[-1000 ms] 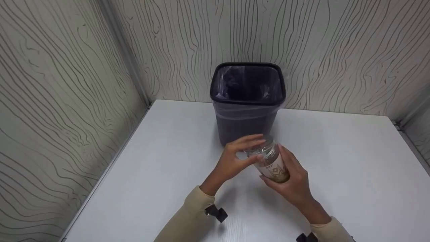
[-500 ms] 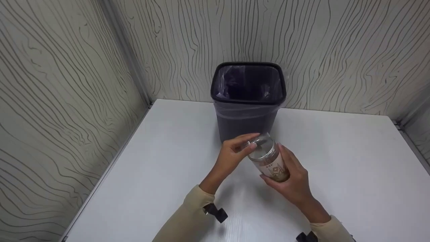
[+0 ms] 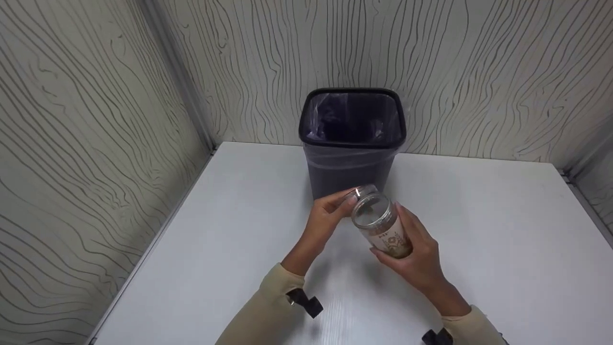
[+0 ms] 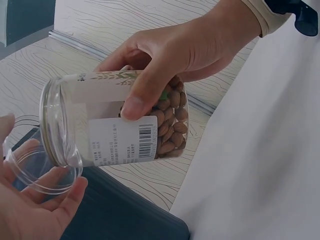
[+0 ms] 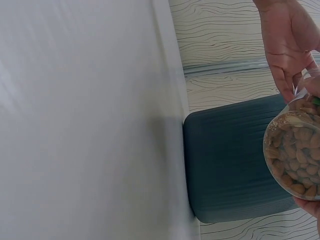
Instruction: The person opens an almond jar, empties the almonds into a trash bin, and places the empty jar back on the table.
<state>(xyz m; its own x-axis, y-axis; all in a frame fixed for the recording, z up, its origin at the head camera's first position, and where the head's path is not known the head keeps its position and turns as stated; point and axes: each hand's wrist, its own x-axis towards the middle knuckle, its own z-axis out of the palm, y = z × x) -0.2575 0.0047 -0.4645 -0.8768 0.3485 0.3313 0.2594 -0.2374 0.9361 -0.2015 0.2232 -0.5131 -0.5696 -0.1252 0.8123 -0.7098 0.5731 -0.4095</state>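
Note:
My right hand (image 3: 421,256) grips a clear plastic jar (image 3: 389,235) round its body, fingers on one side and thumb on the other. The jar leans toward the left, its mouth uncovered. Brown nuts (image 4: 171,131) lie in its lower part, and a white barcode label (image 4: 122,141) shows in the left wrist view. Through the jar's base, the right wrist view shows the nuts (image 5: 295,162) too. A clear round lid (image 3: 365,191) is pinched between the fingers and thumb of my left hand (image 3: 322,218), right beside the jar's rim.
Behind the hands a dark rubbish bin (image 3: 352,175) with a clear liner (image 3: 330,158) stands on the white table (image 3: 254,201), near the back wall (image 3: 268,72). Wood-grain patterned panels (image 3: 86,143) enclose the table at the back and sides.
My left hand has lifted the lid off the jar and moved it to the far left side of the rim, baring the mouth. The right hand and jar stay nearly still.

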